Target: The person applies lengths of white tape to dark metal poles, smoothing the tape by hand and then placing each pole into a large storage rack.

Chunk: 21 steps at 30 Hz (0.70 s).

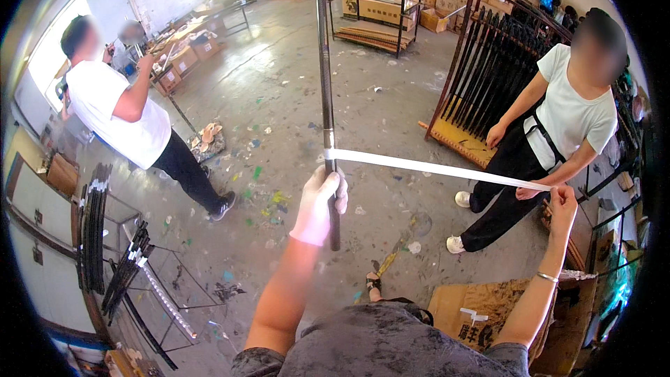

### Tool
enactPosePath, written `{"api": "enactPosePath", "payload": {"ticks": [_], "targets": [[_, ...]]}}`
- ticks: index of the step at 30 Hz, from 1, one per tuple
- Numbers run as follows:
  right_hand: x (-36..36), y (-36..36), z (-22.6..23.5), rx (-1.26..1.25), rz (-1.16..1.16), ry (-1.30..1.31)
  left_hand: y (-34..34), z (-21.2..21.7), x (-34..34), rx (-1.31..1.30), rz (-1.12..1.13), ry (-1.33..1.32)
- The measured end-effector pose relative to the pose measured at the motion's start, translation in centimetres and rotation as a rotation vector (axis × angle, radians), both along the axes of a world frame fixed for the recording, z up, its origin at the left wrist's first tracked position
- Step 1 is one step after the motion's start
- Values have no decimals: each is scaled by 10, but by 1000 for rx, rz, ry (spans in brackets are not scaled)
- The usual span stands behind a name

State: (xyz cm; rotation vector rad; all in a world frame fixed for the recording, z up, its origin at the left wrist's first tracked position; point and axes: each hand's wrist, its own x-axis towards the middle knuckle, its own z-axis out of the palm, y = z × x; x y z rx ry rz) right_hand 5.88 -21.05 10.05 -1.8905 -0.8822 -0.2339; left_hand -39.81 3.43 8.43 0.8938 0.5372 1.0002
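My left hand (322,202), in a white glove, is closed around a long dark rod (325,84) held upright in front of me. Just above that fist, one end of a white tape strip (433,166) meets the rod. From there the strip runs taut to the right, sloping slightly down. Its other end is pinched in the fingers of my right hand (562,208), which is bare, with a bangle on the wrist. The rod's top passes out of view at the upper edge, and its lower end shows below my left hand.
A person in white (579,112) stands at right beside a rack of black rods (481,70). Another person (125,112) works at left. Bundled black rods (94,230) lean on a frame at lower left. A flattened cardboard box (453,307) lies near my right arm.
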Motion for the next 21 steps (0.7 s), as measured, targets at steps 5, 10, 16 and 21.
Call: {"api": "enactPosePath", "payload": {"ticks": [5, 10, 16, 21], "targets": [[0, -5, 7, 25, 21, -25, 4, -5, 1, 42, -8, 70], [7, -15, 5, -9, -28, -114, 5, -7, 0, -27, -21, -13], [6, -28, 8, -17, -20, -13, 3, -10, 7, 3, 25, 89], [-10, -33, 19, -48, 19, -14, 14, -33, 10, -80, 40, 47]]}}
